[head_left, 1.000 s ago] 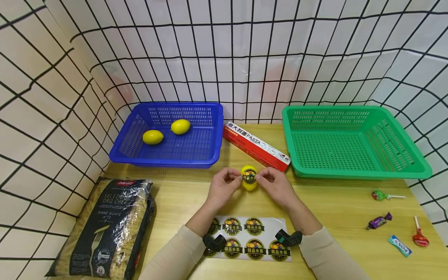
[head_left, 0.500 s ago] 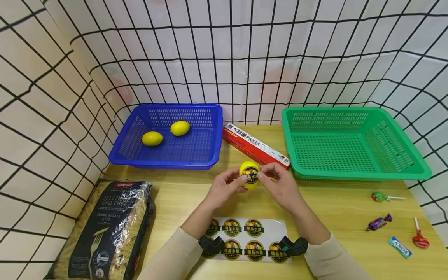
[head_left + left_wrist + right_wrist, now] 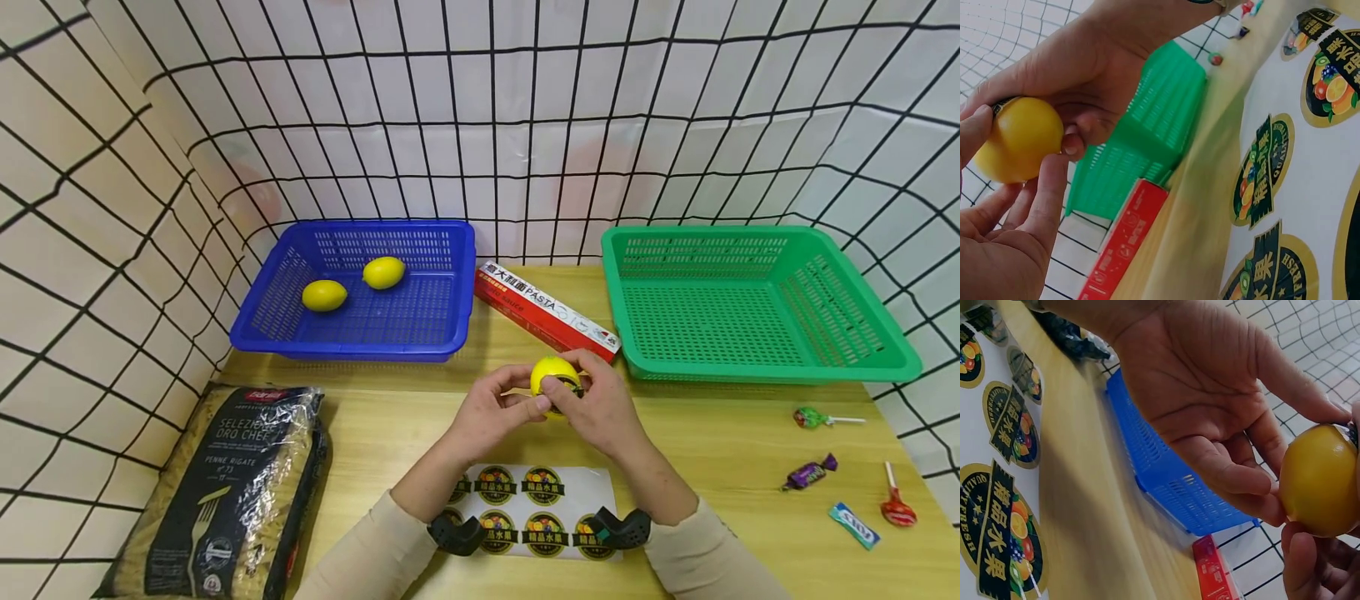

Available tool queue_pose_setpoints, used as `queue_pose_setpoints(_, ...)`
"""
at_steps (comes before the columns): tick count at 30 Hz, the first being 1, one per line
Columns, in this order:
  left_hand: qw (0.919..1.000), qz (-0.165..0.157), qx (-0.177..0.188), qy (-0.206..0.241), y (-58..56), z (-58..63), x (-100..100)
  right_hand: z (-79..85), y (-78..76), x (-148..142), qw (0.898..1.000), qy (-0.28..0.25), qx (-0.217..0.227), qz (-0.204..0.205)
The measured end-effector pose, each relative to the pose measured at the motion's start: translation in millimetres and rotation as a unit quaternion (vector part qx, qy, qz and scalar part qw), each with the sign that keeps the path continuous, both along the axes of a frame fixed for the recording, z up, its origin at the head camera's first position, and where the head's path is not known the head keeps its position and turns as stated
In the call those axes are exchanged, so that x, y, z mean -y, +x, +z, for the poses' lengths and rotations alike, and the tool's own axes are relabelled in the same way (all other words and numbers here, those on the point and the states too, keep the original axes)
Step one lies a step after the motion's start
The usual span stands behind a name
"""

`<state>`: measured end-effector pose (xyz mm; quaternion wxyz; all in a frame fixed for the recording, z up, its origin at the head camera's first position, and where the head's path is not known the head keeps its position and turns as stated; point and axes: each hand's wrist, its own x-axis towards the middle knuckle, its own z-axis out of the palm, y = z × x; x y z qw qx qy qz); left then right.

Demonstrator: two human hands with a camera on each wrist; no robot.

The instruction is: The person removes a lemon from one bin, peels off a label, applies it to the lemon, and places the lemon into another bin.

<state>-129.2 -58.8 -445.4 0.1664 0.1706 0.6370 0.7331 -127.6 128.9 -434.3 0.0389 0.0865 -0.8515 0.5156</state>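
Between both hands, above the table, is a yellow lemon [image 3: 552, 368] bearing a round black-and-gold sticker [image 3: 572, 384]. My left hand [image 3: 491, 415] holds the lemon from the left, with its thumb at the lower front. From the right, my right hand [image 3: 606, 410] grips it, the thumb lying over the sticker and hiding part of it. In both wrist views the bare side of the lemon [image 3: 1021, 140] shows between the fingers, with the sticker's dark edge at its top. Below the hands lies a white sheet of matching stickers [image 3: 592, 487], partly covered by the wrist cameras.
Two lemons [image 3: 324, 295] lie in a blue basket [image 3: 352, 346] at the back left. A green basket [image 3: 765, 371] stands back right, with a red-and-white pasta box [image 3: 547, 308] between them. A penne bag [image 3: 217, 492] is at left; lollipops and candies [image 3: 810, 472] lie at right.
The lemon has turned in the hands and shifted slightly right. Its sticker, earlier facing the head camera between both thumbs, now lies on the right side under the right thumb.
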Motion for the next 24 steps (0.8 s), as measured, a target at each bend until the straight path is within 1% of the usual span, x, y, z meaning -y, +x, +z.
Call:
queue_pose_setpoints(4,1.0000,0.003,0.000,0.008,-1.0,-2.2,0.3,-4.0,-0.6,0.3,0.998,-0.005,-0.053,-0.018)
queue_pose_setpoints(6,0.9999,0.003,-0.001,0.010,-1.6,-3.6,0.6,-6.1,-0.6,0.5,0.997,-0.026,-0.066,-0.018)
queue_pose_setpoints(10,1.0000,0.006,-0.007,-0.003,-3.0,-5.0,1.9,-10.0,-0.7,2.6,0.994,-0.062,-0.085,-0.030)
queue_pose_setpoints(13,0.9997,0.009,-0.008,-0.022,-3.9,-4.7,2.9,-11.6,-0.7,6.5,0.991,-0.085,-0.086,-0.053)
queue_pose_setpoints(16,0.9991,0.011,-0.008,-0.041,-4.0,-4.6,2.9,-15.0,-2.1,9.7,0.990,-0.095,-0.070,-0.083)
queue_pose_setpoints(18,0.9979,0.019,-0.019,-0.059,-3.1,-5.1,2.2,-17.3,-3.4,11.2,0.989,-0.095,-0.060,-0.097)
queue_pose_setpoints(21,0.9930,0.040,-0.047,-0.101,-0.4,-5.5,0.5,-21.2,-3.9,12.7,0.989,-0.081,-0.055,-0.110)
queue_pose_setpoints(22,0.9893,0.050,-0.063,-0.122,0.6,-5.5,-0.2,-22.0,-3.5,13.8,0.989,-0.074,-0.057,-0.114)
queue_pose_setpoints(24,0.9784,0.073,-0.094,-0.169,2.4,-5.0,-1.4,-23.5,-1.8,16.7,0.989,-0.069,-0.059,-0.115)
